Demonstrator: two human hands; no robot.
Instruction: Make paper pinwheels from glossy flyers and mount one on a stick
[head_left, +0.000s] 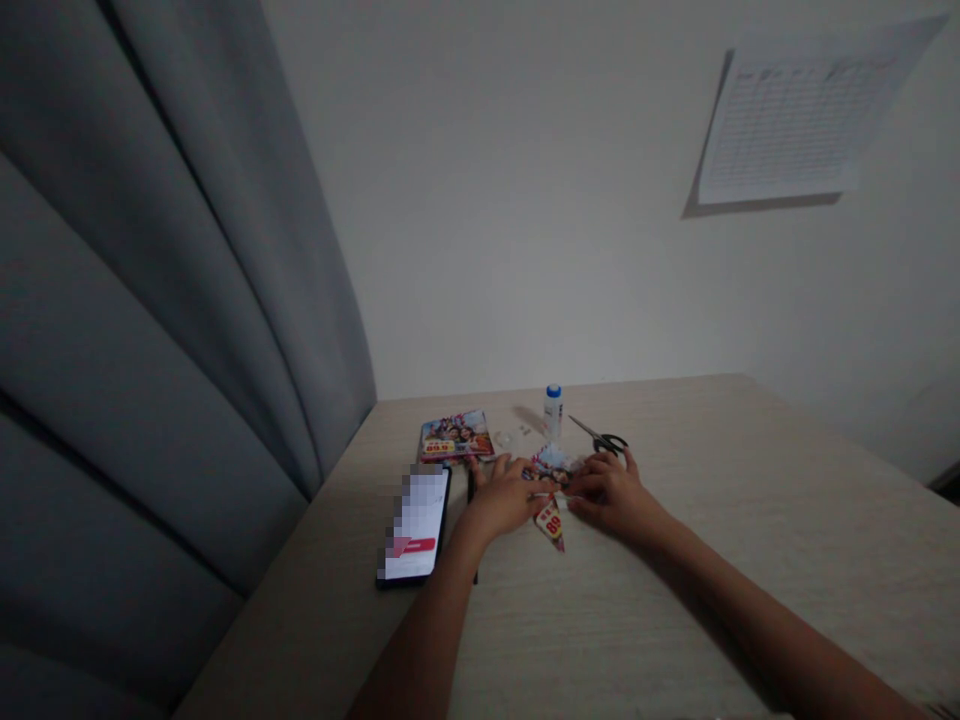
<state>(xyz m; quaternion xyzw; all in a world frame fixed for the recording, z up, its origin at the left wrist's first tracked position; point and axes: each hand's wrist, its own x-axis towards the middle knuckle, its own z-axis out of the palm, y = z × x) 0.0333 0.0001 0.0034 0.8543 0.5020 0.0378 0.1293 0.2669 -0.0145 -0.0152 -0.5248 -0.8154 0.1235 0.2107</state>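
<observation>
A colourful printed paper piece (553, 474) lies on the table between my hands, apparently folded or cut, with a pointed part (551, 522) marked with red digits towards me. My left hand (506, 497) rests palm down at its left, fingers spread, the thumb side touching the paper. From the right, my right hand (611, 492) has thumb and fingers drawn together at the paper's edge, seemingly pinching it; the fingertips are partly hidden. Scissors (606, 441) with black handles lie just beyond my right hand. A glue bottle (553, 412) with a blue cap stands upright behind the paper.
A stack of printed leaflets (455, 437) lies at the back left. A lit phone (416, 525) sits left of my left forearm, beside a thin dark stick-like object partly hidden by it. Small clear scraps (506, 438) lie near the glue. A grey curtain (187, 250) borders the table's left side.
</observation>
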